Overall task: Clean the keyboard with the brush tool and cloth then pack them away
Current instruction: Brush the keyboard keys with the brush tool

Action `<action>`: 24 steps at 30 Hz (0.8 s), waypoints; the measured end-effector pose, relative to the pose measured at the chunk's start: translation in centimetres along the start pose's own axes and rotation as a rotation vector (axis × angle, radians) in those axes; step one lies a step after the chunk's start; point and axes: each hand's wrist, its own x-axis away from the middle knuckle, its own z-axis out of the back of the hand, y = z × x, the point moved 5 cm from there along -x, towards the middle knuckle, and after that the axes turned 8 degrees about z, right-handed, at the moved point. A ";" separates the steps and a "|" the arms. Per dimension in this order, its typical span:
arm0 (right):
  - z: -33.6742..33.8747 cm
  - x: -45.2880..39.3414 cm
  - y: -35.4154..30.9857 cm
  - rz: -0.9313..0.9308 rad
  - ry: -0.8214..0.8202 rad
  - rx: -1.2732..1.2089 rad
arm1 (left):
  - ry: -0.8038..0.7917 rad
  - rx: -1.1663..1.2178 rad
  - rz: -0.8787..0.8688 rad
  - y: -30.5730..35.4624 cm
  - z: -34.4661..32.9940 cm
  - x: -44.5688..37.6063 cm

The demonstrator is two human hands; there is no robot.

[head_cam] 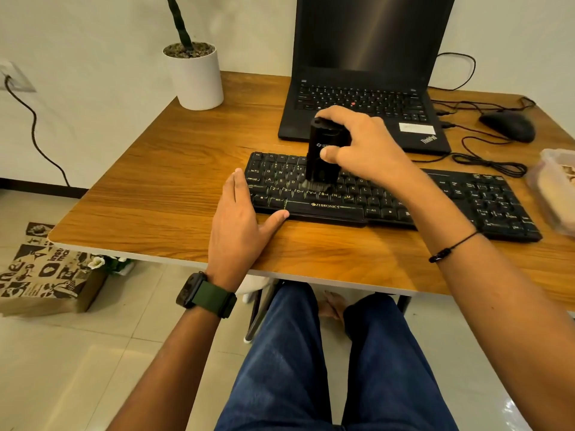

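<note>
In the head view, a black keyboard (404, 200) is seen lying on the wooden desk (155, 194), just in front of an open laptop (364, 88). The brush tool (322, 154) is held upright by the right hand (361, 144), fingers curled round its body, with the bristles touching the keys (around the middle letter rows). The left hand (242, 216) is laid flat, fingers straight, against the keyboard's left end. 1 mouse (507, 126) is seen at the far right.

Home desk setup: wooden desk (149, 188) against a plain wall, laptop (364, 76) at its far edge, potted plant (195, 73) at far-left corner, tiled floor (93, 353), paper bag (46, 275) underneath.
</note>
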 end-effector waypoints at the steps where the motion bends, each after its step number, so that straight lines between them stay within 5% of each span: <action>1: 0.5 0.2 0.2 -0.013 0.001 0.026 | 0.002 0.001 -0.001 0.0 0.0 0.0; 24: -6.0 -5.2 -6.7 0.110 0.074 -0.096 | 0.058 0.066 -0.019 -0.2 0.2 0.2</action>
